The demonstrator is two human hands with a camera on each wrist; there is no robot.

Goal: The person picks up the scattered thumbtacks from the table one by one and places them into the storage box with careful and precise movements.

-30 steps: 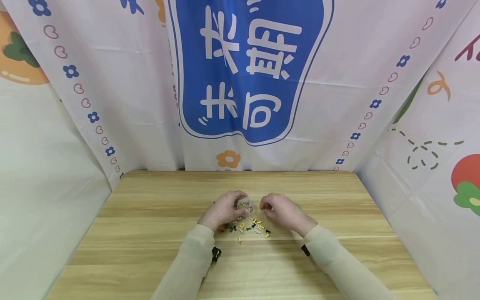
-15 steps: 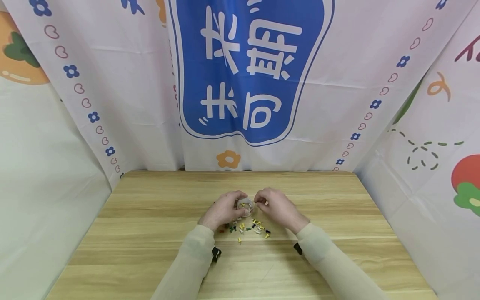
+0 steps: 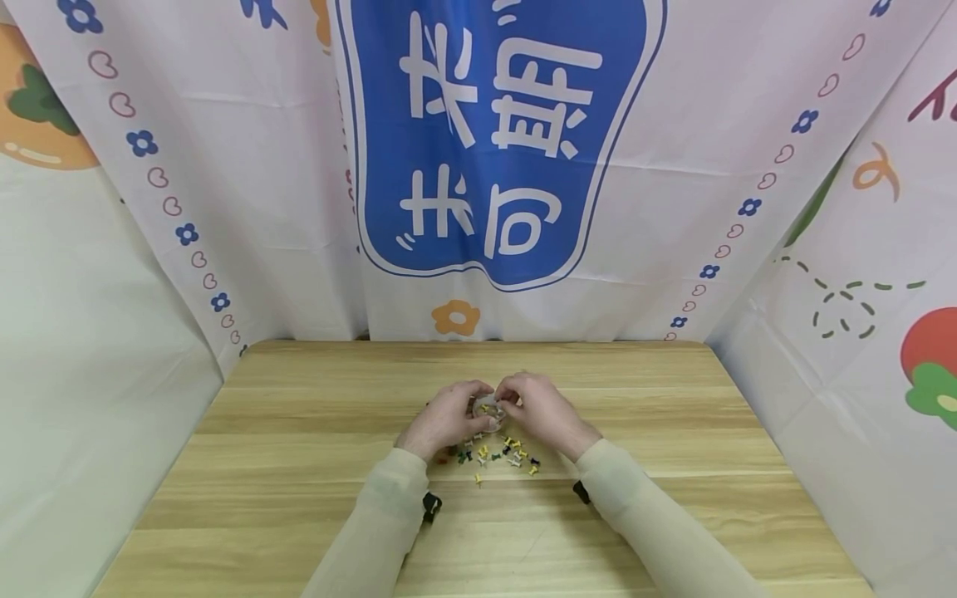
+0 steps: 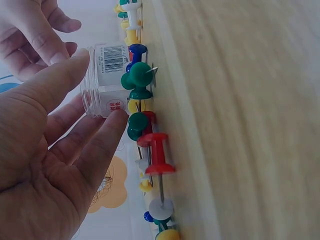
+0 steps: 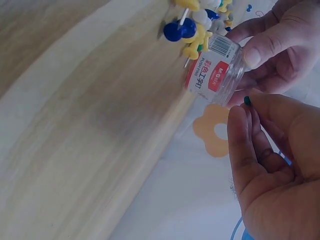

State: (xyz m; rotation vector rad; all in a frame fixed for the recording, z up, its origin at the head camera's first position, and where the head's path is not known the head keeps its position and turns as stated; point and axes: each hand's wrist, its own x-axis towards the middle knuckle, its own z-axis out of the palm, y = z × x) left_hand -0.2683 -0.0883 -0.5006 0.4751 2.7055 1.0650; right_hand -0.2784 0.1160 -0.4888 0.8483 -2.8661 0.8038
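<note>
A clear plastic jar with a push-pin label stands on the table, and a few pins show inside it in the head view. My left hand curls its thumb and fingers round the jar's side. At the jar's open mouth is my right hand, pinching a small green push pin between thumb and fingertip. Loose push pins in yellow, white, blue, green and red lie in front of the jar; a red push pin shows close up in the left wrist view.
The wooden table runs back to a white printed curtain, with more white cloth at both sides. A yellow push pin lies nearer the front than the others.
My right hand has moved left, from beside the jar to over its mouth. The left hand and the jar have kept their place.
</note>
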